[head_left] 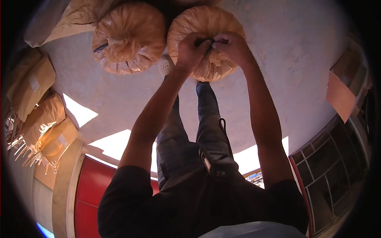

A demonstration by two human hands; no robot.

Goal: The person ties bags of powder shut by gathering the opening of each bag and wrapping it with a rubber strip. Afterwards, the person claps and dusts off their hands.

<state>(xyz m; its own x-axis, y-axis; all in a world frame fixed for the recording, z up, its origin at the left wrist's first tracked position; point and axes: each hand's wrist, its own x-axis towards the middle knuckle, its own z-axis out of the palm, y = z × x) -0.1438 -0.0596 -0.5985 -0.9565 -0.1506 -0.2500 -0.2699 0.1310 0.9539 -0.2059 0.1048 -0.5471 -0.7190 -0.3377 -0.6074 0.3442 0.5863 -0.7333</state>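
We see a round, translucent orange-brown plastic sack [206, 22] on the floor at the top of the view, just beyond the feet, its film drawn into radiating pleats and glossy creases. At its gathered top, our left hand [193, 50] has curled fingers pinching the bunched plastic, and our right hand [232, 48] pinches it from the other side, the fingertips almost meeting. Something dark shows between them; we cannot tell exactly what.

Just to the left sits a second plastic sack [131, 33], equally squat and puckered, with a dark strip [100, 48] at its twisted neck. Near it is a perforated pale shoe [164, 66], below dark trousers [212, 129].

The floor [293, 51] is smooth, greyish and faintly mottled, cut by sharp-edged patches of white light [78, 111]. Brown cartons [35, 81] with pale labels are piled at the left edge, above a flat red panel [95, 190]. On the right stand a tan cardboard sheet [340, 95] and a dark framed grille [331, 166] of rectangular panes.
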